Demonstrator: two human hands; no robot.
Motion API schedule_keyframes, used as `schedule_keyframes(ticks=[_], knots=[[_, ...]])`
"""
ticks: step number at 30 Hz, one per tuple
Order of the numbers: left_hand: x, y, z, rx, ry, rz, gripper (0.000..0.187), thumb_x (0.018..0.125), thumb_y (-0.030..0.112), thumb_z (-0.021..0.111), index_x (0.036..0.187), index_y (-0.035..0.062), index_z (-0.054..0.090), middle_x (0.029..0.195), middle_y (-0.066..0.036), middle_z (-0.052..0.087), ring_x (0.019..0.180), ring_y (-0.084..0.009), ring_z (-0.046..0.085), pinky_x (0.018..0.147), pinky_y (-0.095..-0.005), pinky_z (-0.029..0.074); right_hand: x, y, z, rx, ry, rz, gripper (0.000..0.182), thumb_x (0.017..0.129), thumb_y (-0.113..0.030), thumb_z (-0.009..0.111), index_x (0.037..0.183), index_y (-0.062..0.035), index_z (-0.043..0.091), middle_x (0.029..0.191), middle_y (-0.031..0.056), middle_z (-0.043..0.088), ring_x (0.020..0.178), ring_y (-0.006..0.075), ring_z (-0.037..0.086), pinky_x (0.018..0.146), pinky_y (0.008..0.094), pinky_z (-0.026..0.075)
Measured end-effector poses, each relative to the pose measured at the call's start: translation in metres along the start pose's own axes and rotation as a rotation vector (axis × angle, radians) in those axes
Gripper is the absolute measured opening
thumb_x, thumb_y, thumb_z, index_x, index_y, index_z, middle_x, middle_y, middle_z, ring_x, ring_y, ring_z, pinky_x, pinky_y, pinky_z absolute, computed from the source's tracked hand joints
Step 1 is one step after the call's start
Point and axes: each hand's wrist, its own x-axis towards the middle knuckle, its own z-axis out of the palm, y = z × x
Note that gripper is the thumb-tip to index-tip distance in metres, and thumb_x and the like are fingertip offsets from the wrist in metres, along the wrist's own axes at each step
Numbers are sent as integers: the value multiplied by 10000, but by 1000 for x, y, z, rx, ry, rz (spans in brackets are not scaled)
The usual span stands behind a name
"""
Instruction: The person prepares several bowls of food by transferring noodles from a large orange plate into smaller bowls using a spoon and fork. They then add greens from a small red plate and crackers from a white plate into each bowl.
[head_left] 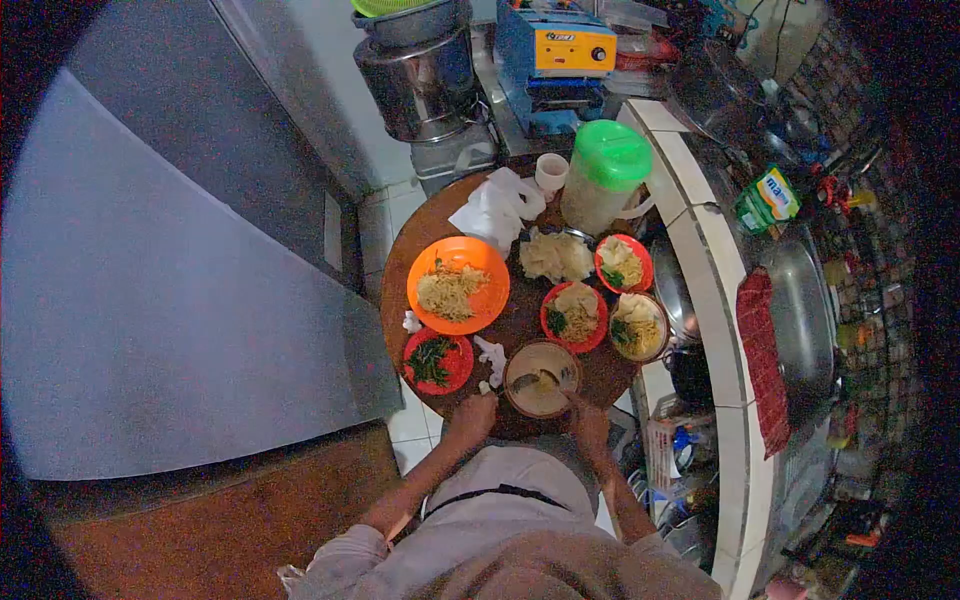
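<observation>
At the near edge of the round brown table (512,285), a bowl (540,400) with a pale inside stands between my hands, with spoon-like utensils in it. My right hand (589,418) is closed at the bowl's right rim, around the handle of a spoon (548,380). Left of the bowl, my left hand (474,414) rests closed at the table edge, a small white scrap (485,387) right at its fingertips; what it holds I cannot tell. Crumpled white tissue (492,360) lies just beyond. A red plate of green leaves (438,364) is nearest on the left.
An orange plate (490,305) holds noodles. Several noodle bowls, such as a red one (574,342), stand at right, near a plate of pale crackers (556,256). Behind are a green-lidded pitcher (600,190), white cup (551,174) and tissue pack (495,212). A tiled counter (712,270) borders the right.
</observation>
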Motion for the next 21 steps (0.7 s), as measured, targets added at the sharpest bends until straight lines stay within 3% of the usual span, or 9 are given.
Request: schedule_keyframes(ticks=[3, 5, 9, 12, 15, 17, 18, 20, 21], knots=[[10, -15, 27, -35, 15, -15, 197, 785, 118, 399, 813, -11, 545, 720, -235, 566, 699, -382, 573, 608, -469, 462, -16, -16, -24, 144, 179, -102, 317, 779, -119, 493, 1089, -157, 546, 985, 191, 557, 884, 303, 553, 773, 415, 416], [19, -29, 38, -21, 33, 31, 183, 781, 103, 399, 788, -18, 536, 722, -238, 560, 704, -386, 569, 592, -461, 461, -1, -2, -10, 174, 431, -405, 331, 770, -80, 486, 1092, -138, 535, 949, 183, 571, 862, 316, 554, 765, 408, 420], [17, -22, 13, -4, 58, 34, 172, 778, 99, 407, 787, -14, 536, 729, -238, 561, 704, -380, 572, 580, -461, 461, 5, -10, -9, 310, 259, -310, 338, 780, -77, 483, 1114, -129, 508, 940, 182, 576, 872, 325, 551, 783, 407, 411], [10, -1, -11, 3, 28, -112, 162, 770, 94, 418, 785, -14, 537, 719, -232, 565, 700, -369, 577, 572, -453, 465, 16, 2, 12, 327, 195, -209, 342, 797, -79, 477, 1137, -117, 482, 939, 184, 577, 845, 334, 560, 767, 407, 419], [11, -3, -14, 14, 24, -115, 167, 764, 87, 414, 793, -21, 538, 707, -236, 562, 701, -368, 579, 579, -460, 462, 21, 8, 25, 373, 100, -120, 335, 812, -76, 460, 1145, -111, 473, 961, 171, 575, 763, 337, 581, 696, 405, 446], [19, -23, 4, 17, 26, -89, 170, 756, 81, 418, 798, -29, 540, 706, -236, 563, 709, -366, 579, 593, -462, 462, 27, 16, 46, -76, 320, -349, 310, 824, -83, 449, 1132, -99, 477, 1002, 159, 565, 669, 319, 593, 618, 391, 468], [19, -23, 4, 18, 25, -89, 170, 756, 81, 418, 798, -29, 540, 706, -236, 563, 709, -366, 579, 593, -462, 462, 38, 23, 66, -75, 319, -348, 310, 824, -83, 449, 1132, -99, 477, 1002, 159, 565, 669, 319, 593, 618, 391, 468], [20, -23, 0, 14, 66, -35, 168, 746, 82, 429, 802, -21, 549, 708, -232, 566, 706, -367, 581, 606, -466, 460, 58, 35, 99, 521, 217, -205, 287, 834, -133, 451, 1116, -91, 483, 1048, 157, 546, 707, 331, 590, 645, 411, 470], [24, -35, 13, 15, 65, -35, 168, 746, 82, 429, 802, -21, 549, 708, -232, 566, 706, -367, 581, 606, -466, 460, 58, 34, 99, 522, 217, -205, 287, 834, -133, 451, 1116, -91, 483, 1048, 157, 546, 707, 331, 590, 645, 411, 470]])
